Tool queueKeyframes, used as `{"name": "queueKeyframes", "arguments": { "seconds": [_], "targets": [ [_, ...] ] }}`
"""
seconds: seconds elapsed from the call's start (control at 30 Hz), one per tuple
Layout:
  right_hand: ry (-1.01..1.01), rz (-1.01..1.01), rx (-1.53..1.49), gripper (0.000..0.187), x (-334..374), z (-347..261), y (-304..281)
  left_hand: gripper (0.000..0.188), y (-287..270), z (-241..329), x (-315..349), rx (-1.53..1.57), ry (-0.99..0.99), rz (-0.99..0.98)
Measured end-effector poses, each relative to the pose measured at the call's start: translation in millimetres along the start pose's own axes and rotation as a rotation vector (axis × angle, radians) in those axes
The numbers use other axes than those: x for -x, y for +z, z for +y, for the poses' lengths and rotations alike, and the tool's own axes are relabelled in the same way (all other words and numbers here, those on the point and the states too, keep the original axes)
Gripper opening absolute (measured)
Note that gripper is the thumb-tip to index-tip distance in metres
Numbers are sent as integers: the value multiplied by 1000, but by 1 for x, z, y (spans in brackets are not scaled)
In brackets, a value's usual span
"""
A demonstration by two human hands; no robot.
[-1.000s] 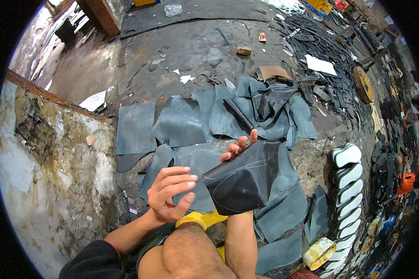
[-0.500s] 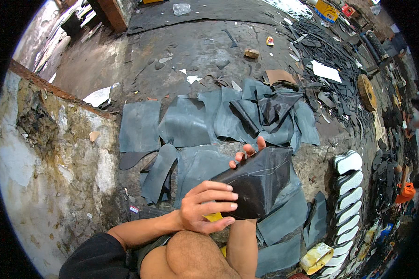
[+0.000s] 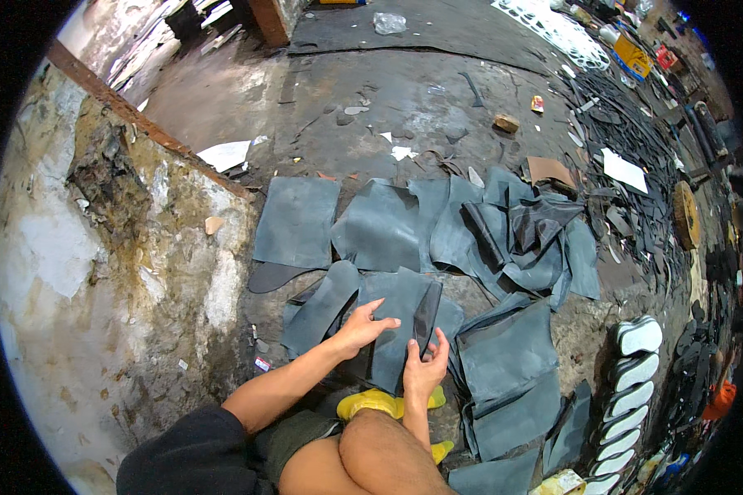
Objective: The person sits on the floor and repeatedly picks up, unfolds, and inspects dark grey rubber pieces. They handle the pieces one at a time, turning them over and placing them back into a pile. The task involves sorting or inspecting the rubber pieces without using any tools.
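A grey-blue flexible sheet [image 3: 393,309], leather-like or rubbery, lies on the floor before me, with its right edge curled up and showing a black face. Over its left part my left hand [image 3: 363,332] is spread, thumb and forefinger apart, holding nothing. My right hand [image 3: 426,368] is at the curled black edge [image 3: 426,312], its fingers parted around the lower end; whether they touch it is hard to tell. Similar grey sheets [image 3: 376,223] lie in a row beyond, and more sheets [image 3: 508,351] overlap on the right. A crumpled black sheet [image 3: 541,227] rests on the far ones.
A stained wall [image 3: 157,313] rises on the left. White sole-shaped pieces [image 3: 638,337] stand in a row at the right. Dark scraps [image 3: 627,115] pile up far right, near a round wooden block [image 3: 686,216]. A dark flat piece [image 3: 276,277] lies beside the sheets.
The black-faced sheet I held up is no longer raised; a sheet with a curled black edge now lies under my hands. My hands have moved lower and apart, and the view has shifted left.
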State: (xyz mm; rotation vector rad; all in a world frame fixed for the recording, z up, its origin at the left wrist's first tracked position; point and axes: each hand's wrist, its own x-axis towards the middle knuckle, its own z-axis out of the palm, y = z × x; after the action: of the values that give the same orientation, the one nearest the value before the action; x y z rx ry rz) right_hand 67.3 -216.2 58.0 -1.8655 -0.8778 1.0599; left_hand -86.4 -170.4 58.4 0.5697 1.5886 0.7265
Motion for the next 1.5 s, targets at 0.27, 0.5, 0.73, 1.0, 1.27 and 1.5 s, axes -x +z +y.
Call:
{"name": "queueKeyframes", "arguments": {
  "seconds": [0.27,0.5,0.73,1.0,1.27,1.5],
  "targets": [
    [-283,45,338,39,-8,-17,-8,60,-79,4,-71,-302,644,435],
    [-357,-254,382,32,-77,-63,21,75,-86,73,-157,-110,266,181],
    [-268,-292,81,50,-122,-115,99,89,-57,109,-117,481,338,-343],
    [-231,-217,202,62,-127,-104,97,108,-71,85,-88,229,293,-532],
    [-187,-242,251,54,-134,-87,112,70,-141,63,-17,-487,279,-354],
    [-99,-182,351,60,-135,-96,106,85,-198,23,59,-766,7,-380]
  ]
}}
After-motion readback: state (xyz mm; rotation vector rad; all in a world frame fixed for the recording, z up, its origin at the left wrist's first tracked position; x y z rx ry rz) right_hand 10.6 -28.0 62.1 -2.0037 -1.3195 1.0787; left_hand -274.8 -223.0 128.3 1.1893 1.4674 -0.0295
